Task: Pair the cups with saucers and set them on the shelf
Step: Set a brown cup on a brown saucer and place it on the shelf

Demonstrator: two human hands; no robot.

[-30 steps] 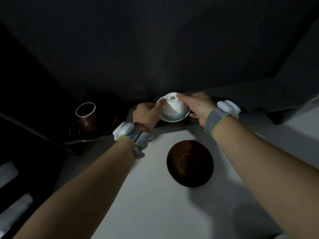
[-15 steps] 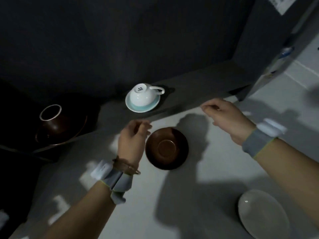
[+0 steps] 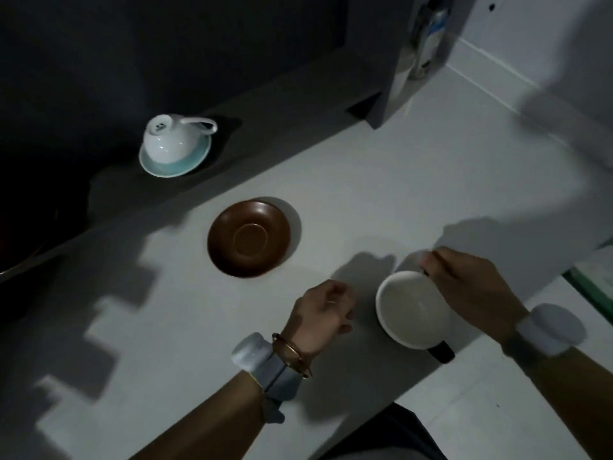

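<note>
Head cam, only one view here. The right hand (image 3: 471,290) is over the near right part of the white counter (image 3: 381,180), fingers pinched on the far rim of a white cup (image 3: 414,308); the cup is tipped so you look straight into it, and its outside looks dark at the near edge. Can't tell if it's touching the counter or lifted. The left hand (image 3: 320,315) sits just beside the cup, fingers loosely curled in, holding nothing. There's a gold bangle (image 3: 292,355) and a grey wrist strap (image 3: 265,363) on that arm.

A brown saucer (image 3: 248,239) lies bare near the middle of the counter, toward its far edge, well apart from the cup.

Past the counter's far edge runs a darker grey shelf (image 3: 298,94). On its left part a white cup sits upside down (image 3: 169,137) on a pale teal saucer (image 3: 175,157), handle pointing right. Everything left of that is too dark to make out.
</note>
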